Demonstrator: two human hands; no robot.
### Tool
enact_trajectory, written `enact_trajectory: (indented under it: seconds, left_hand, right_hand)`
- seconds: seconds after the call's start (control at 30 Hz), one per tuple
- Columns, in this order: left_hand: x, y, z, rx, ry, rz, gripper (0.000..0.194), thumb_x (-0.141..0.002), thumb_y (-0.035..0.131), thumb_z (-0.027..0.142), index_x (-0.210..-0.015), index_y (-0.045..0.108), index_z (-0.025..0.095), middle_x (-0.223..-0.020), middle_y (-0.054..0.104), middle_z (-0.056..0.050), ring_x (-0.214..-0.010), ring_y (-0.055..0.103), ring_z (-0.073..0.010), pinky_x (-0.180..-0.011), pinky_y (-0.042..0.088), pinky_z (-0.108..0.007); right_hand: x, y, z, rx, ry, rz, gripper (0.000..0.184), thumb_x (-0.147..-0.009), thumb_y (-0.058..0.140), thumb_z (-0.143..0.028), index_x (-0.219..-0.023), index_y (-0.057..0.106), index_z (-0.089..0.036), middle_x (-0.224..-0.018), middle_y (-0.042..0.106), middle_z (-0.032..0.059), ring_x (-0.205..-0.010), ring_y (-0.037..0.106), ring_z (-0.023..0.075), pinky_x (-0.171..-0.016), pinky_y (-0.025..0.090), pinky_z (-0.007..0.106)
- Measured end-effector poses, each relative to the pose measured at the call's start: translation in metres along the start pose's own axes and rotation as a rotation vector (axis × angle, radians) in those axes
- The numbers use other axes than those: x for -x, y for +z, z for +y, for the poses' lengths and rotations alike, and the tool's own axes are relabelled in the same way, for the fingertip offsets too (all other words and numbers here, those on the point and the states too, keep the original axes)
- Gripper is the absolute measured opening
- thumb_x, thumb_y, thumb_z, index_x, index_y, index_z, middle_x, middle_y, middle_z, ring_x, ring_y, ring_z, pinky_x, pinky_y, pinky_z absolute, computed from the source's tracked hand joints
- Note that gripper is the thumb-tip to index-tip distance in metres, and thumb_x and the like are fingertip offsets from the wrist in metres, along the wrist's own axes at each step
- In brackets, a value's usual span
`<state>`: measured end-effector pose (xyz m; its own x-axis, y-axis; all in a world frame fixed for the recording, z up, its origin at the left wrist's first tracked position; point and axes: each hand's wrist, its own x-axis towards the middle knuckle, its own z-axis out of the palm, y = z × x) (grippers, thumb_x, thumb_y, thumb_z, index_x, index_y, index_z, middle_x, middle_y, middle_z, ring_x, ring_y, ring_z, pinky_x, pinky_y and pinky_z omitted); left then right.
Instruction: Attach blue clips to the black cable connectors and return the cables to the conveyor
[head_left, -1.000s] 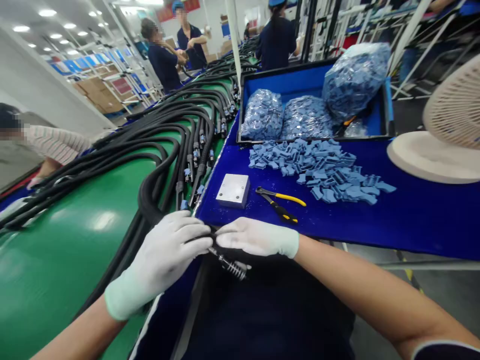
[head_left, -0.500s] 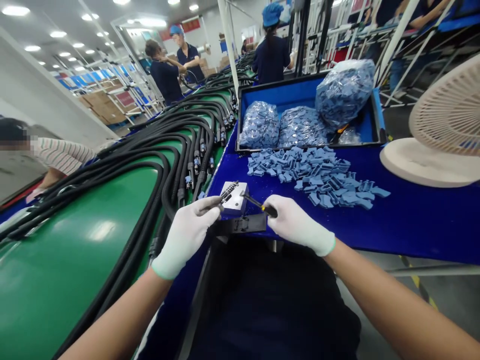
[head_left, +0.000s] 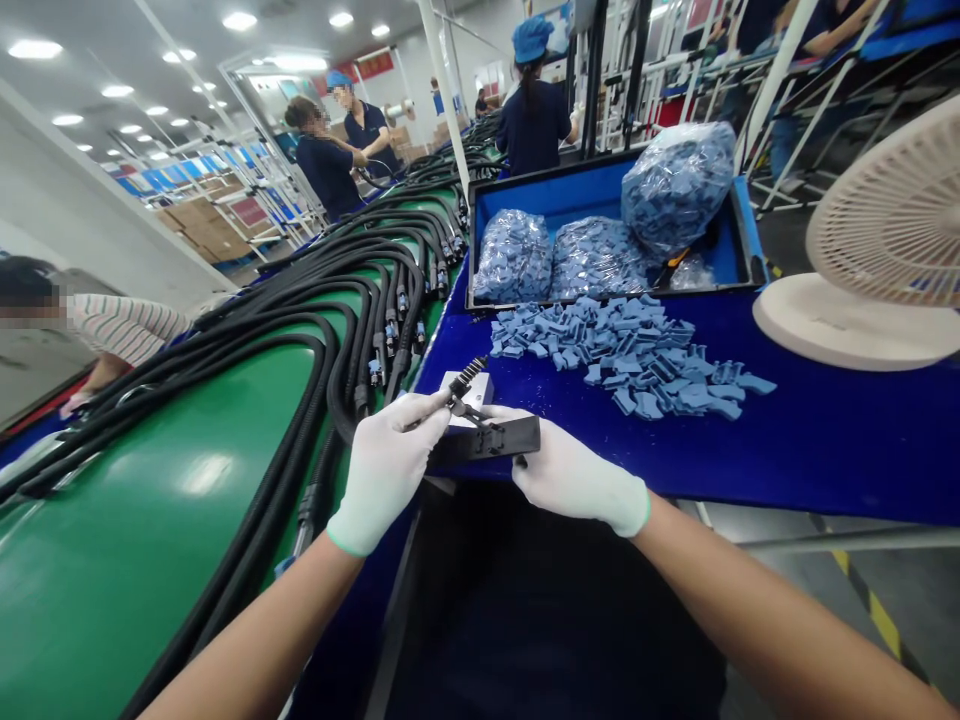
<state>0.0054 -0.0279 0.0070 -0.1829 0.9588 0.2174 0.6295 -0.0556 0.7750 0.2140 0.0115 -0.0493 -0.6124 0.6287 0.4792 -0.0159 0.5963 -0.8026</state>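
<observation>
My left hand [head_left: 394, 465], in a white glove, is closed in a pinch on a small dark ridged part [head_left: 469, 374]. Beneath that part sits a small white block [head_left: 481, 388] on the blue table. My gloved right hand [head_left: 574, 475] is closed around the right end of a flat black strip-shaped piece [head_left: 517, 436], with fingers above and thumb below. A thin dark tool shaft [head_left: 474, 414] reaches from behind the strip toward my left fingertips; its handle is hidden. A pile of blue plastic clips [head_left: 637, 350] lies beyond my right hand.
Behind the pile stands a blue bin [head_left: 577, 188] with bags of blue clips [head_left: 679, 185]. At right is a beige fan [head_left: 855, 320]. Black corrugated hoses [head_left: 322, 350] cover the green conveyor [head_left: 225, 440] at left. Several people [head_left: 536, 115] work nearby.
My right hand has moved down and left to the black strip, whose right end is now raised. The tool's black-and-yellow handle has gone out of sight. The dark ridged part is tilted more upright.
</observation>
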Motion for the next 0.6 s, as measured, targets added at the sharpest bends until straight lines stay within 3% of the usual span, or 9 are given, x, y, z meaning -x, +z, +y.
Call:
enact_trajectory:
  seconds: [0.2, 0.33, 0.43, 0.53, 0.6]
  left_hand:
    - [0.006, 0.008, -0.001, -0.084, 0.169, -0.011, 0.025, -0.097, 0.066, 0.035, -0.110, 0.082, 0.021, -0.104, 0.077, -0.005, -0.098, 0.071, -0.0221, -0.089, 0.053, -0.031]
    - [-0.003, 0.001, -0.003, -0.025, 0.107, -0.064, 0.028, -0.094, 0.070, 0.038, -0.114, 0.082, 0.021, -0.114, 0.077, -0.007, -0.105, 0.071, -0.0249, -0.095, 0.054, -0.034]
    - [-0.027, -0.002, -0.005, 0.207, -0.019, -0.259, 0.045, -0.099, 0.062, 0.049, -0.129, 0.076, 0.019, -0.115, 0.078, -0.011, -0.099, 0.074, -0.0258, -0.087, 0.059, -0.035]
    - [-0.053, 0.001, -0.005, 0.366, -0.052, -0.506, 0.052, -0.097, 0.062, 0.057, -0.128, 0.076, 0.018, -0.105, 0.079, -0.011, -0.087, 0.074, -0.0252, -0.077, 0.060, -0.034]
    - [-0.063, 0.003, -0.003, 0.330, -0.044, -0.500, 0.049, -0.091, 0.071, 0.056, -0.121, 0.079, 0.019, -0.106, 0.080, -0.009, -0.090, 0.075, -0.0267, -0.080, 0.060, -0.034]
  right_hand:
    - [0.008, 0.001, 0.009, 0.087, 0.010, 0.038, 0.066, -0.080, 0.047, 0.004, -0.139, 0.059, -0.024, -0.130, 0.068, 0.0090, -0.126, 0.063, 0.0277, -0.117, 0.047, 0.048]
    - [0.014, 0.001, 0.015, 0.087, 0.087, 0.084, 0.043, -0.082, 0.052, 0.000, -0.117, 0.065, -0.021, -0.114, 0.069, 0.0088, -0.108, 0.066, 0.0249, -0.102, 0.055, 0.042]
    - [0.013, 0.001, 0.016, 0.085, 0.106, 0.082, 0.029, -0.082, 0.055, -0.002, -0.102, 0.065, -0.020, -0.103, 0.068, 0.0063, -0.097, 0.065, 0.0226, -0.092, 0.055, 0.038]
    - [0.008, -0.002, 0.011, 0.089, 0.188, 0.102, 0.024, -0.086, 0.055, -0.006, -0.103, 0.063, -0.020, -0.096, 0.069, 0.0048, -0.088, 0.065, 0.0211, -0.086, 0.054, 0.036]
    - [0.004, -0.005, 0.006, 0.090, 0.256, 0.101, 0.020, -0.089, 0.057, -0.010, -0.106, 0.063, -0.020, -0.094, 0.070, 0.0043, -0.083, 0.065, 0.0204, -0.084, 0.053, 0.035]
